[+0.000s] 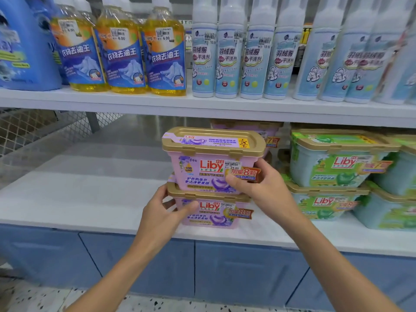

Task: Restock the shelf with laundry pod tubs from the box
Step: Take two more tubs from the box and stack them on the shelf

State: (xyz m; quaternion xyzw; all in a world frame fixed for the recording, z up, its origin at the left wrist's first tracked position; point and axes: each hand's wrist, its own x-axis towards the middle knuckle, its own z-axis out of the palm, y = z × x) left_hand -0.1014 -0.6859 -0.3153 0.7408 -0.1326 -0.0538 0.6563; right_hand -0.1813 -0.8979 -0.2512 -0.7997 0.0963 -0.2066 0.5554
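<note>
From 6 o'clock my left hand (162, 212) grips the lower pink tub (211, 216) at its 9 o'clock side, thumb across the front. My right hand (263, 188) clasps the upper pink tub (209, 163) at its 4 o'clock corner. The tubs are stacked on the white shelf (90, 199), with green tubs (333, 161) at 3 o'clock. Another pink tub seems to stand behind.

Bright, even light glares off the white shelf (67, 199); right-edge bottles (360, 64) blur and bend.
</note>
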